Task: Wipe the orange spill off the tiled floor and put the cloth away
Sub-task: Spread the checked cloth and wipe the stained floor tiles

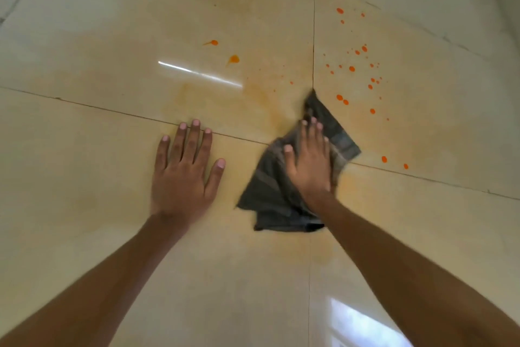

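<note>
From the head camera, looking down onto a glossy beige tiled floor [84, 149]. Right hand [309, 161] laid flat on a crumpled dark grey cloth [270, 200], fingers straight and close together, thumb set apart to the left, nothing pinched or clamped, only pressed down. Cloth right at the crossing of two grout lines [314, 37], far corner pointing up along the vertical line, right edge lying over the horizontal one, near edge bunched beside the right wrist. Left hand [183, 175] palm down on bare tile just left of the cloth, apart from it, fingers straight and a little spread, fingertips reaching the horizontal line. Orange spill [351, 68] mostly on the far right tile: a scatter of small round drops beyond and to the right of the cloth, the nearest just off its far right edge, two more close to the horizontal line further right. Two larger tailed drops [233, 59] on the far left tile, well apart from both hands. Pale orange smear [261, 99] between those drops and the cloth, running up to the cloth's far left edge. Open tile on every side of both hands, widest to the left and toward the far edge. Bright light streak [199, 73] beyond the left hand; window reflection [360, 324] low on the right, beside the right forearm.
</note>
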